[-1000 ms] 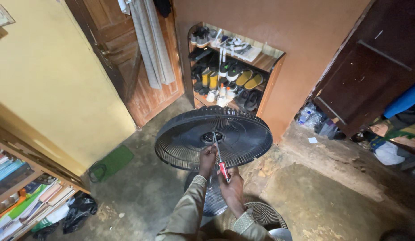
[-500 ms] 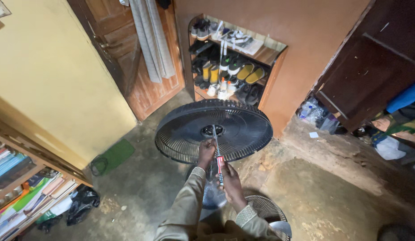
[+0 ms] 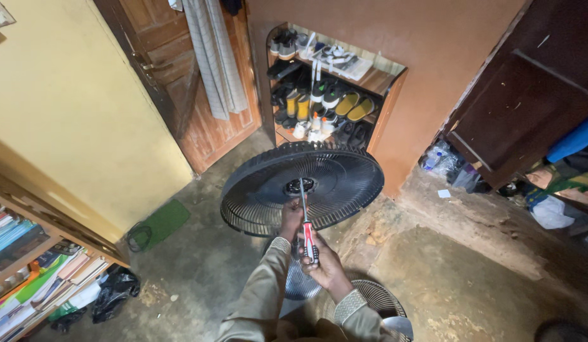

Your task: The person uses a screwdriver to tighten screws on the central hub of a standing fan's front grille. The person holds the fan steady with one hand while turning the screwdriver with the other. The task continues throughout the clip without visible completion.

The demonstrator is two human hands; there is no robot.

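Fan grille (image 3: 306, 190) sits higher in frame vs 1s ago; screwdriver (image 3: 308, 228) tip at hub. Right hand (image 3: 325, 266) clamped on handle, left hand (image 3: 291, 218) gripping behind hub. Judged: mid-screw; nxt needs tip seated, steady torque.

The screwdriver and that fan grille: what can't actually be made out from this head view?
- Screwdriver tip: too small and dark against the hub to tell what it engages.
- Left hand: its fingers are hidden behind the fan grille rim.
- Right hand: the palm faces away, so the grip on the red handle is partly hidden.
- Second grille: partly covered by the sleeve.
- Shoes on the shelf: too small to count.
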